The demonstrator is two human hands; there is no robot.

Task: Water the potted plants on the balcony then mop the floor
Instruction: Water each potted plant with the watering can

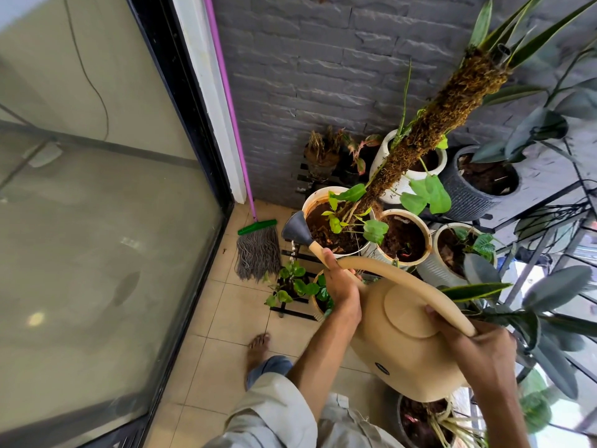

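Your right hand [478,347] grips the rear of the watering can's handle; your left hand [339,279] is curled round the spout base. The tan watering can [400,344] is tipped forward, its dark nozzle [295,228] beside the white pot [315,197], water falling toward a small leafy plant [290,286]. A mop [256,250] leans in the corner by the glass door [97,221].

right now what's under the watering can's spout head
Water drops fall from the rose onto a small leafy plant on a black slatted stand. Its pot is hidden by leaves and the left hand.
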